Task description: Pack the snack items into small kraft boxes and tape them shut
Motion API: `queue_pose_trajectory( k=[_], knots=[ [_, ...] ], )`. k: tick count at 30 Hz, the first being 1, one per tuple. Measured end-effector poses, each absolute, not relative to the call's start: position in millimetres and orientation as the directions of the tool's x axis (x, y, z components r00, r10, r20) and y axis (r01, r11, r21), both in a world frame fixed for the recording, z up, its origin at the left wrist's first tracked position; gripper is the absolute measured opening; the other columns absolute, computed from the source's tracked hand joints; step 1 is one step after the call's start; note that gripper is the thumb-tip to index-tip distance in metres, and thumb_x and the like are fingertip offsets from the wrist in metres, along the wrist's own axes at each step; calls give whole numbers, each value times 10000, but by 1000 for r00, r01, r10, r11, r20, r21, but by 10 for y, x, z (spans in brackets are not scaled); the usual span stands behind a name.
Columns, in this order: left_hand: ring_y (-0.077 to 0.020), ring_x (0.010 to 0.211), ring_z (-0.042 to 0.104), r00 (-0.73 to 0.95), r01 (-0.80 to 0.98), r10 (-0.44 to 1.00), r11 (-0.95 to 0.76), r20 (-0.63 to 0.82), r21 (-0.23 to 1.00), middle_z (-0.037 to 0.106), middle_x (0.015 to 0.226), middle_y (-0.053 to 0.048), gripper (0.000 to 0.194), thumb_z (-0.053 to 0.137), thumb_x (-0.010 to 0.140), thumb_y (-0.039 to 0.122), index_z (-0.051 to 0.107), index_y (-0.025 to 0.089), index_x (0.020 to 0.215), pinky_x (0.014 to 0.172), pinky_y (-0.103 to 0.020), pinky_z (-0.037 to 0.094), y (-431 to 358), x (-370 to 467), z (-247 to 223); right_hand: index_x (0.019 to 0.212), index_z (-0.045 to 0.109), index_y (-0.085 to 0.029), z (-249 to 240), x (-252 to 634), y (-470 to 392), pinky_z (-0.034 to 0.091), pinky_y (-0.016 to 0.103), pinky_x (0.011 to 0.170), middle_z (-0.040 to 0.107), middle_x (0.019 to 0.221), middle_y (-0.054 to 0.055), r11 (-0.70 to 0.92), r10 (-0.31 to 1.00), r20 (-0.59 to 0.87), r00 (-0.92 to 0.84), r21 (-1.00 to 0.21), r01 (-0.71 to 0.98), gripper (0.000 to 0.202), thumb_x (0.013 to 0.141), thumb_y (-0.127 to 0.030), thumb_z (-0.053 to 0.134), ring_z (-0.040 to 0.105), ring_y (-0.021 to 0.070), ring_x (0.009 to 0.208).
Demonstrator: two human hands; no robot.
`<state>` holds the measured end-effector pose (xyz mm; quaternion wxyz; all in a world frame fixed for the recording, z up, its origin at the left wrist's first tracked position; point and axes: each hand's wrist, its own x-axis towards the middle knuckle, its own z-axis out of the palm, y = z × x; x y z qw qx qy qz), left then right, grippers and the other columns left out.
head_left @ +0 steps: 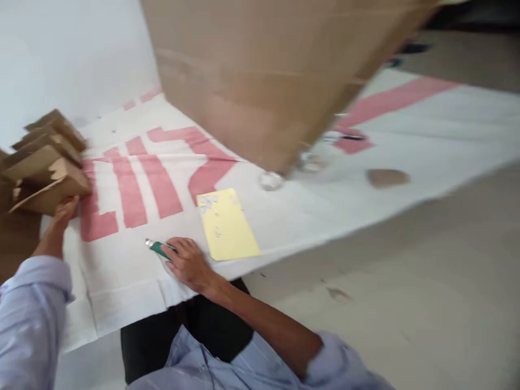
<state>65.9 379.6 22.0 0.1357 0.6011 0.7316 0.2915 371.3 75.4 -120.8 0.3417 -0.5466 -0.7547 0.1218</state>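
Observation:
On the white cloth with red markings [284, 222], my right hand [189, 264] is closed around a green-handled tool [160, 248], its pale metallic tip pointing left. At the far left, my left hand [65, 209] touches the lower edge of a folded brown cardboard piece [54, 189]; its fingers are partly hidden and blurred. More folded cardboard [52, 130] stands behind that piece. A yellow sheet [229, 227] with small marks lies to the right of my right hand.
A large brown cardboard box [260, 76] rises at the top centre. Near its lower corner are a roundish whitish object [271, 181] and a blurred clear one [312, 161]. A brown patch [388, 177] lies farther right. The pale wall is at upper left.

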Motion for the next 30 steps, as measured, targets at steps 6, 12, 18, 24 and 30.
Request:
queue_pose_trajectory(
  k=[6,12,18,24,30],
  knots=[
    [-224,879,675,-264,676,964,186,-1,713,640,759,25,697,856,650,815,547,236,884,870,-554,677,3571,862,333,1367,685,-208,-1096,3791,898,518,451,1037,714,1278,138,340,927,321,-194,-500,796,371,1016,-261,789,646,291,1207],
    [-351,1245,735,-113,633,993,41,40,773,714,1513,-99,839,924,576,686,716,252,1263,843,-419,691,2790,1010,260,1378,692,-183,-1008,3774,890,516,428,1000,703,1252,141,333,929,308,-206,-449,829,325,1059,-241,713,628,287,1186],
    [-435,1348,721,10,614,996,-72,83,786,726,1533,-95,826,880,582,710,744,291,1280,902,-485,700,1914,1015,173,1345,710,-184,-972,3853,855,506,431,1007,674,1232,131,235,954,282,-104,-484,843,313,1034,-213,727,604,292,1189],
    [-431,1376,714,-8,656,996,-59,85,753,770,1427,-130,764,844,664,701,742,305,1310,944,-474,683,1264,743,37,1392,716,-152,-1013,4188,722,481,427,1036,671,1244,147,195,963,262,-67,-502,843,357,1042,-181,652,586,294,1183],
    [-427,1385,706,-19,635,997,-49,80,771,743,1462,-160,735,828,705,722,741,313,1309,984,-500,663,849,447,-173,1368,735,-158,-1015,4567,826,491,405,1063,679,1211,124,197,958,279,-59,-496,846,371,1014,-139,628,592,263,1143]
  ],
)
